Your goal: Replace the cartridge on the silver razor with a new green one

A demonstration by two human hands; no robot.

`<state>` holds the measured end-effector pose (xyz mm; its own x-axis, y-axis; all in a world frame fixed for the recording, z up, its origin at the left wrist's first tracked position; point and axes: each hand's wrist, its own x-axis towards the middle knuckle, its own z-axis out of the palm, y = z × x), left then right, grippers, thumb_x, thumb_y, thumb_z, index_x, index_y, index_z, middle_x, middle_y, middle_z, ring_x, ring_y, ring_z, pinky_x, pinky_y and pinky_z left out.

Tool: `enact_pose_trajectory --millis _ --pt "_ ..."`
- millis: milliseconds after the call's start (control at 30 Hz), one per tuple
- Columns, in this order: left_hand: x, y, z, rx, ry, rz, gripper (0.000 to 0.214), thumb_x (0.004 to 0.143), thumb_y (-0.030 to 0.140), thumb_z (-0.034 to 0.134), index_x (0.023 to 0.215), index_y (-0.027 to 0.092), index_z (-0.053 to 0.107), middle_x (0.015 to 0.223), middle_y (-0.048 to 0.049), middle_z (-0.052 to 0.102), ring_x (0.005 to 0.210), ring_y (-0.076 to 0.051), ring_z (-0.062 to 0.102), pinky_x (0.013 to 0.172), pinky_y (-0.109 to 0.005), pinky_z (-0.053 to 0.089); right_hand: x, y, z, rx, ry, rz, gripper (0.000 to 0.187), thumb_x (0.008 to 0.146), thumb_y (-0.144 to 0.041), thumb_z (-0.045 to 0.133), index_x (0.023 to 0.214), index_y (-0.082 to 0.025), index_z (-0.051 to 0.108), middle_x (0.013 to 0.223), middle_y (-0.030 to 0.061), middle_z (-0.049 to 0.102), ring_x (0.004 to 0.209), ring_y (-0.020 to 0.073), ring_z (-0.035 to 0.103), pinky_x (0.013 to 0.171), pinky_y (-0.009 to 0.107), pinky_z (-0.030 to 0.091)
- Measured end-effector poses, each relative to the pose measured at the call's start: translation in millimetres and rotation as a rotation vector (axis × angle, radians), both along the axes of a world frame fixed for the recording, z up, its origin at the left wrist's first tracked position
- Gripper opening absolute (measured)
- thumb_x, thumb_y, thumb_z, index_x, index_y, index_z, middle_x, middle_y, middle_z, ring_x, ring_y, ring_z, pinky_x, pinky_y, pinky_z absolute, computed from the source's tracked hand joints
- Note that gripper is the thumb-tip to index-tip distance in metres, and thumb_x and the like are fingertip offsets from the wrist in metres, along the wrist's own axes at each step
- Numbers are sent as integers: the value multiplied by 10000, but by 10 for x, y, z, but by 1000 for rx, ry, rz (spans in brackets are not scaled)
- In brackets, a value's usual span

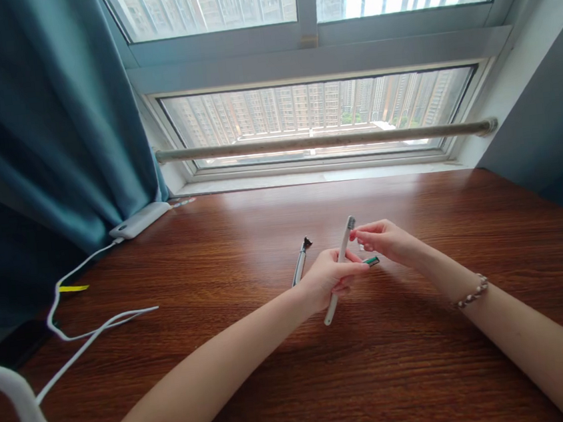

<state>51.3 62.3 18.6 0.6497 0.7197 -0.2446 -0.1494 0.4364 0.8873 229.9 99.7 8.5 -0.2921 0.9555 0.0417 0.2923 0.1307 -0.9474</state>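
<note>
A white toothbrush [343, 247] with dark bristles is gripped in my left hand [332, 274], its head pointing up and away and its handle end coming out below the palm. At the fingertips of that hand is a small green and dark piece [371, 261]; whether the hand holds it too, I cannot tell. My right hand [386, 239] is just right of the brush head, thumb and fingers pinched together. Something small and clear shows below those fingertips, too small to name. Left of my left hand, a slim silver-grey tool [299, 267] with a dark head lies on the table, its lower end partly hidden.
The brown wooden table [280, 392] reaches to the window sill. On the left are a white power strip [140, 220], a looping white cable [81, 336], a yellow strip [73, 288] and a curved white stand [23, 406]. A blue curtain [60, 113] hangs at the left.
</note>
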Motion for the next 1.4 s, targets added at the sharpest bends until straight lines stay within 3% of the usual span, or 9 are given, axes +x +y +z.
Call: enact_pose_trajectory --millis 100,200,333,433,533,700,1000,1200,1400 --pt "13 -91 55 7 -37 -58 255 628 278 684 714 167 471 400 94 302 334 -18 196 346 -185 88 -161 -155 71 -235 242 305 377 708 -401 606 957 -119 637 669 25 596 560 77 479 551 211 377" --pt "47 -165 25 34 -16 -18 284 601 288 703 703 164 469 416 91 319 339 -22 220 348 -195 103 -284 -260 123 -307 363 301 345 708 -402 608 910 -123 624 715 38 603 560 83 504 532 208 389" --pt "74 -231 -76 68 61 37 293 561 293 730 683 147 508 440 79 338 380 -31 267 365 -186 144 -279 -285 293 -90 715 -116 225 723 -386 592 796 -179 547 757 19 583 699 120 570 677 267 460" --pt "-5 -240 -118 60 79 100 306 545 302 747 680 138 527 490 60 410 402 -24 298 385 -169 177 -145 -297 454 125 861 -426 180 748 -373 556 796 -211 493 569 -52 422 452 53 434 448 186 393" --pt "-181 -219 -134 -3 3 232 298 551 276 752 690 134 531 599 37 483 454 -18 377 434 -152 272 -93 -417 472 119 735 -375 204 755 -389 553 801 -198 497 500 -81 287 343 17 220 315 156 160" --pt "-391 -216 -218 -49 -56 340 328 528 271 770 726 134 548 668 -1 544 604 -84 531 576 -205 414 -369 -755 107 -205 412 -183 347 679 -451 622 847 -167 515 504 -77 379 325 3 206 311 164 133" --pt "-354 -290 -271 243 8 233 308 594 242 720 835 125 566 617 6 569 525 -92 523 555 -236 430 -475 -845 -83 -399 535 -52 258 716 -396 608 736 -150 530 443 -88 316 347 7 163 327 164 82" --pt "-399 -294 -195 297 -34 77 500 566 144 715 1044 149 568 843 -61 636 790 -159 581 743 -285 443 -479 -847 -88 -551 591 65 277 704 -394 624 659 -146 508 444 -90 290 352 1 115 326 164 57" --pt "-422 -270 -233 284 -23 242 451 538 137 739 956 174 575 826 -28 611 735 -130 558 701 -259 437 -452 -845 -67 -306 350 -29 343 782 -490 481 875 -173 570 556 -43 388 395 33 226 355 174 165"
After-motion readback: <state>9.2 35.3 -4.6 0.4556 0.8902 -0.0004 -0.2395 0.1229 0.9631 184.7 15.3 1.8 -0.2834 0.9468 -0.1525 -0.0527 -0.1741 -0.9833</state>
